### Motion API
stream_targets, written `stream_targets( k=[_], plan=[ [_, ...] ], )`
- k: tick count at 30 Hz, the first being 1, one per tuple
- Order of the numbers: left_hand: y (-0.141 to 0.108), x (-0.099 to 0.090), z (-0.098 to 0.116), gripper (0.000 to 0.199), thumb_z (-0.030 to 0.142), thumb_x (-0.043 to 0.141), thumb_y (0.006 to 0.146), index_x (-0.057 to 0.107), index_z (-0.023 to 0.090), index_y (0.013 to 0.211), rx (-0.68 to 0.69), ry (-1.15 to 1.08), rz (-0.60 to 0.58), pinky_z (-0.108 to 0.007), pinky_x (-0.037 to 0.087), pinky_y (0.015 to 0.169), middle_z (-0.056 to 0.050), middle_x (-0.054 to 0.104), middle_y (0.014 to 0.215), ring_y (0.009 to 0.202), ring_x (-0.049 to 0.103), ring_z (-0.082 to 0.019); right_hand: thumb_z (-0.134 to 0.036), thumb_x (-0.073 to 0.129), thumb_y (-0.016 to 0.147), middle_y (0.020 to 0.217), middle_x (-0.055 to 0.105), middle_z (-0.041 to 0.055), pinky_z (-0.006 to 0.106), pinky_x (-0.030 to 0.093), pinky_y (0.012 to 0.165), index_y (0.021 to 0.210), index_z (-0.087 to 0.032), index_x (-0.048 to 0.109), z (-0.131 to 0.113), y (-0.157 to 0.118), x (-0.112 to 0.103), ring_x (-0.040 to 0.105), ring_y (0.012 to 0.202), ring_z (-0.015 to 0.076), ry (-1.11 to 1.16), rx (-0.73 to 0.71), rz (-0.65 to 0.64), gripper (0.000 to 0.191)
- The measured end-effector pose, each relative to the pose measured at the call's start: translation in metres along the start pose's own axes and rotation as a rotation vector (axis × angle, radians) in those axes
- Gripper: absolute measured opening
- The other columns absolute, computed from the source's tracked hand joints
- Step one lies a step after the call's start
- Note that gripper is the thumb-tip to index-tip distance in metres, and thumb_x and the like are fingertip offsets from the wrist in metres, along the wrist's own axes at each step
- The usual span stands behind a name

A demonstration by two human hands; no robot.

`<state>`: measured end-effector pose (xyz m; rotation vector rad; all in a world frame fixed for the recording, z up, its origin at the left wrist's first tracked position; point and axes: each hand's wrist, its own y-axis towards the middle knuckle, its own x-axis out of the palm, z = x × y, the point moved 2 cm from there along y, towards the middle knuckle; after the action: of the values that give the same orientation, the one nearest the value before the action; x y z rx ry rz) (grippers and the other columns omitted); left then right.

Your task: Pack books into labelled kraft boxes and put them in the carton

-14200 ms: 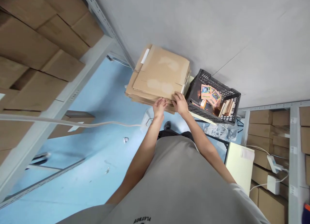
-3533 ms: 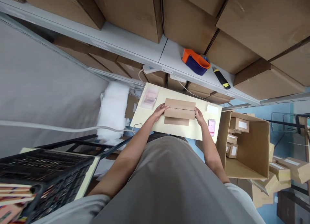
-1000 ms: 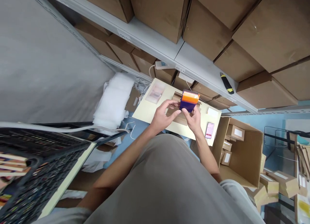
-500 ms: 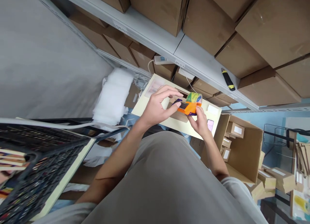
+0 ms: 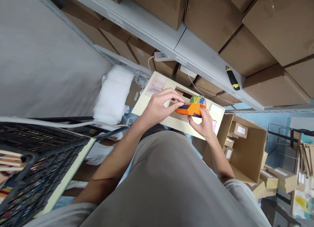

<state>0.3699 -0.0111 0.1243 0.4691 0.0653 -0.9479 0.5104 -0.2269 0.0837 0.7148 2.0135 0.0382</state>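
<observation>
An orange tape dispenser (image 5: 192,109) with a roll of clear tape (image 5: 199,100), printed green and yellow, is held above a cream tabletop (image 5: 147,97). My right hand (image 5: 204,122) grips its roll end from below, thumb and fingers around the side. My left hand (image 5: 163,105) pinches its other, dark-topped end between thumb and fingertips; whether the loose end of the tape is in that pinch is too small to tell. Under and behind the dispenser lies a brown cardboard box (image 5: 184,92) with a dark opening, partly hidden by my hands.
A phone (image 5: 214,124) lies by my right wrist. Right of the table, a large open carton (image 5: 252,148) holds small boxes. Shelves with brown cartons (image 5: 213,20) and a utility knife (image 5: 232,78) stand ahead. White foam wrap (image 5: 114,92) and a black crate (image 5: 61,168) are at left.
The tape dispenser has turned, showing more of its orange side. My left thumb and fingertips have closed together at its dark end. The view has shifted slightly.
</observation>
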Motion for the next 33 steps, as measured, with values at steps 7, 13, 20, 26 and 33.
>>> stream_targets(
  k=[7,13,20,26,33],
  plan=[
    [-0.005,0.0,0.004,0.028,0.05,0.07,0.111,0.081,0.027,0.1,0.067,0.057,0.064,-0.04,0.066,0.093,-0.005,0.079,0.099,0.095,0.076,-0.021,-0.041,0.068,0.108,0.118,0.082,0.017,0.063,0.066,0.1,0.139,-0.024,0.065,0.005,-0.001,0.0,0.078,0.114,0.0395,-0.052,-0.072,-0.026,0.035],
    [-0.016,0.002,-0.009,0.032,0.052,0.067,0.112,0.081,0.027,0.099,0.054,0.08,0.094,-0.04,0.066,0.093,-0.006,0.079,0.096,0.093,0.076,-0.021,-0.036,0.062,0.111,0.113,0.084,0.0164,0.061,0.065,0.107,0.136,-0.023,0.068,0.015,-0.009,0.0,0.08,0.11,0.0371,-0.161,-0.124,-0.143,0.029],
    [-0.017,0.003,-0.05,0.032,0.055,0.074,0.107,0.08,0.025,0.098,-0.138,-0.013,0.14,-0.038,0.065,0.095,-0.005,0.079,0.099,0.097,0.075,-0.022,-0.047,0.06,0.113,0.106,0.084,0.0161,0.054,0.067,0.091,0.128,-0.022,0.069,0.036,-0.004,-0.026,0.079,0.098,0.0367,-0.214,-0.119,-0.377,0.031],
    [-0.01,0.038,-0.12,0.037,0.056,0.087,0.091,0.08,0.02,0.099,-0.512,-0.319,0.204,-0.041,0.067,0.1,-0.009,0.082,0.103,0.1,0.078,-0.024,-0.059,0.068,0.1,0.087,0.081,0.0084,0.038,0.051,0.068,0.12,-0.02,0.078,0.057,0.072,-0.035,0.07,0.07,0.0281,-0.206,0.173,-0.681,0.045],
    [0.011,0.076,-0.185,0.035,0.04,0.101,0.073,0.077,0.017,0.085,-0.923,-0.605,0.356,-0.04,0.067,0.089,-0.006,0.078,0.087,0.084,0.075,-0.019,-0.095,0.062,0.088,0.073,0.068,0.0031,0.032,0.039,0.068,0.083,-0.018,0.073,0.105,0.153,-0.002,0.058,0.072,0.0198,-0.044,0.363,-0.831,0.077]
  ],
)
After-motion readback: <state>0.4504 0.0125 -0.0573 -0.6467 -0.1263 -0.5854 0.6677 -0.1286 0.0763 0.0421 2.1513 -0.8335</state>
